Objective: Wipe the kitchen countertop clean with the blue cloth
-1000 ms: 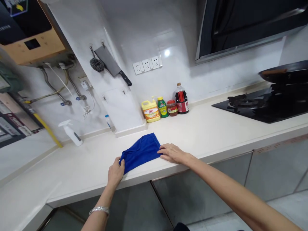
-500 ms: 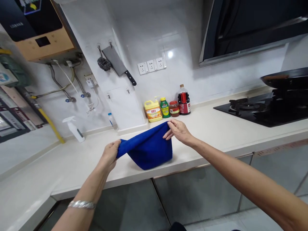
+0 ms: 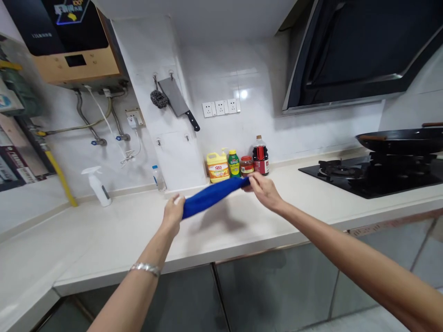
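A blue cloth is stretched between my two hands in a narrow, slightly blurred band above the countertop. My left hand pinches its left end. At the upper right end, my right hand grips the other edge, fingers closed. The cloth slopes up from left to right, and its shadow falls on the counter below. Just behind it stand a yellow detergent jug, a green bottle, a red-lidded jar and a dark sauce bottle.
A white spray bottle and a small clear bottle stand against the wall at left. A cleaver and a scourer hang on hooks. To the right are a gas stove and a wok, below a range hood.
The cloth's hanging lower part has swung up, so it now forms a narrow band off the counter. Both hands keep their hold. The camera view has shifted slightly.
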A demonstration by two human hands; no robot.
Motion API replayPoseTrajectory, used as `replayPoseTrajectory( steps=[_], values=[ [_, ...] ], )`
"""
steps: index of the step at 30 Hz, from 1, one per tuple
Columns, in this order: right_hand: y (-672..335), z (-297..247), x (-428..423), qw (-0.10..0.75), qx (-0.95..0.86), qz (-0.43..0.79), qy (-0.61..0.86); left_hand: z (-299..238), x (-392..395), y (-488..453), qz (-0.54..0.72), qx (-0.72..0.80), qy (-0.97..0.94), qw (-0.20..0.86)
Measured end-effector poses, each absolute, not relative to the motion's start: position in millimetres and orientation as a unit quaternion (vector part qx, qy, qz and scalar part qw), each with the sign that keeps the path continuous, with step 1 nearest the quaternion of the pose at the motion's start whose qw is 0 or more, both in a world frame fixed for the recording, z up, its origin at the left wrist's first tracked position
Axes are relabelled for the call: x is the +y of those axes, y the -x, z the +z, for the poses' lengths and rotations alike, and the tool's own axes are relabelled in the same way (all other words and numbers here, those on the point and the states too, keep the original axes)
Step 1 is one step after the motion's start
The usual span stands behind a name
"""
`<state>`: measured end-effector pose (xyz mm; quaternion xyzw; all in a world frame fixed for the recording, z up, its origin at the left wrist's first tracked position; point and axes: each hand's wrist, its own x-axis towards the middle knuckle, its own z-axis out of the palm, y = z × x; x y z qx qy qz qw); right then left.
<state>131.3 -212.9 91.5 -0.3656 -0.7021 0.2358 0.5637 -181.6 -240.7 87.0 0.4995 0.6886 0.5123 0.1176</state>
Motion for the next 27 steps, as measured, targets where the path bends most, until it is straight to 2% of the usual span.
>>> replayPoseTrajectory(
  steps=[3, 7, 11, 15, 18, 21, 24, 27],
  values=[
    [-150, 22, -242, 0.47, -0.759, 0.254, 0.373, 40, -285, 176, 0.468, 0.698, -0.468, 0.273],
    [-172, -41, -280, 0.382, -0.819, 0.268, 0.333, 9, -337, 179, 0.408, 0.682, -0.472, 0.381],
    [-176, -41, -285, 0.368, -0.844, 0.214, 0.326, 20, -350, 180, 0.396, 0.678, -0.459, 0.416],
    [-153, -3, -241, 0.413, -0.799, 0.231, 0.371, 46, -324, 172, 0.555, 0.61, -0.303, 0.478],
    [-131, 21, -196, 0.427, -0.738, 0.291, 0.434, 58, -297, 166, 0.62, 0.577, -0.246, 0.471],
    [-121, 22, -163, 0.454, -0.692, 0.279, 0.487, 57, -279, 165, 0.644, 0.57, -0.245, 0.447],
    [-133, 4, -148, 0.442, -0.691, 0.22, 0.529, 44, -271, 169, 0.671, 0.586, -0.261, 0.371],
    [-162, -19, -142, 0.389, -0.717, 0.157, 0.557, 33, -262, 166, 0.641, 0.601, -0.41, 0.244]
  ],
)
